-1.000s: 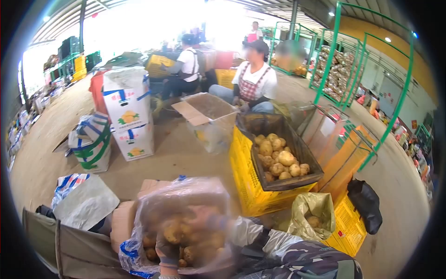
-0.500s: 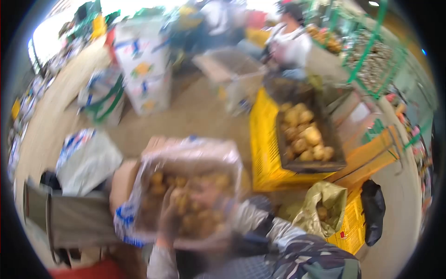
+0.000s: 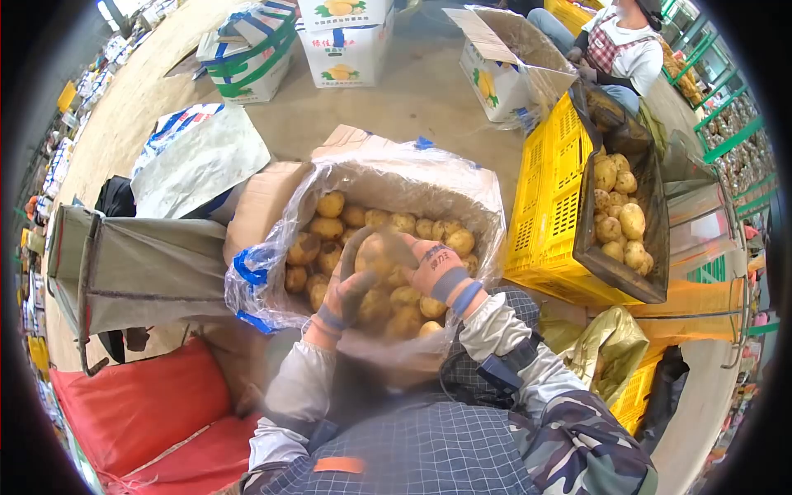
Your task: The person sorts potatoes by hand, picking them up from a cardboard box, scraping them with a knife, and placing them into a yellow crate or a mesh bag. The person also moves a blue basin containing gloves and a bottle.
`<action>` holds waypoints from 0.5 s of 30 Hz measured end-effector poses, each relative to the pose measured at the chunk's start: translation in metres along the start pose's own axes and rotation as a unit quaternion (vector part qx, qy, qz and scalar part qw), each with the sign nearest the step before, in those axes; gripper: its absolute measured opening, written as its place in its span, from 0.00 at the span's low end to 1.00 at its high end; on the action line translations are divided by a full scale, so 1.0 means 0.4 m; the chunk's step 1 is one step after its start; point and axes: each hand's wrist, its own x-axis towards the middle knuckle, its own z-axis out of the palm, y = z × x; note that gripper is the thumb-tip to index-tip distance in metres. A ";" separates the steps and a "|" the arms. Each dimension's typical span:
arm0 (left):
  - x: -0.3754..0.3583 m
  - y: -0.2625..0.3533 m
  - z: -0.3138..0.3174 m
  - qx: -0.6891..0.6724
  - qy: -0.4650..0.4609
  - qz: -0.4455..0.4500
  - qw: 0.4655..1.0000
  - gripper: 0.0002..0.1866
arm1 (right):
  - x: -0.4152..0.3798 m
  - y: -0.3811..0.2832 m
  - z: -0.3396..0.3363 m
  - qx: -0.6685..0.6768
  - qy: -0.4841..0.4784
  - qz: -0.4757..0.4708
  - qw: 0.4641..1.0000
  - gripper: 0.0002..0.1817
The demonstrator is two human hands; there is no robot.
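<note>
Over an open cardboard box (image 3: 487,196) lined with clear plastic film (image 3: 285,216), my two gloved hands meet around a potato (image 3: 375,257). My left hand (image 3: 351,289) curls round its near left side, dark-coated fingers closed. From the right, my right hand (image 3: 427,266) grips the same potato; some of its fingertips are blurred. Beneath and around the hands, several loose potatoes (image 3: 328,228) fill the box, some with dark, dirty skin. Blue tape (image 3: 250,268) clings to the film at the box's left corner.
A yellow crate (image 3: 540,206) on the right carries a dark-lined container of potatoes (image 3: 631,221). An olive sack (image 3: 615,351) sits nearer me. Left are a grey fabric stand (image 3: 157,260) and red cushion (image 3: 148,404). Printed boxes (image 3: 342,58) and a seated person (image 3: 623,49) are farther back.
The view has tilted downward and sharpened, so the box appears higher in it. My hands, earlier blurred among the potatoes, now come together around one potato.
</note>
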 end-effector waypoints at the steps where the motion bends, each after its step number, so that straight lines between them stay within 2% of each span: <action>1: -0.004 -0.007 -0.005 0.009 0.010 -0.008 1.000 0.40 | 0.003 0.006 0.023 -0.001 0.031 -0.014 0.999 0.33; 3: -0.003 -0.009 -0.012 0.000 0.007 -0.013 1.000 0.40 | 0.011 0.009 0.058 -0.004 0.095 -0.043 0.995 0.34; 6: -0.008 0.020 -0.004 -0.032 0.010 -0.013 0.999 0.42 | 0.005 -0.012 -0.004 0.034 -0.001 0.039 0.999 0.34; 7: -0.003 0.030 0.003 -0.047 0.010 -0.009 0.999 0.42 | 0.015 0.003 0.004 0.014 0.011 0.028 0.999 0.34; 9: 0.003 0.024 -0.003 -0.013 0.013 0.019 1.000 0.43 | 0.029 0.040 0.033 -0.026 0.037 0.010 0.999 0.34; 13: 0.003 -0.033 -0.017 0.053 0.059 0.048 0.996 0.43 | 0.011 0.029 0.053 -0.065 0.024 -0.008 0.998 0.35; 15: -0.004 -0.033 -0.021 0.183 0.067 0.073 0.978 0.43 | 0.005 0.014 0.060 -0.066 0.020 -0.020 0.997 0.35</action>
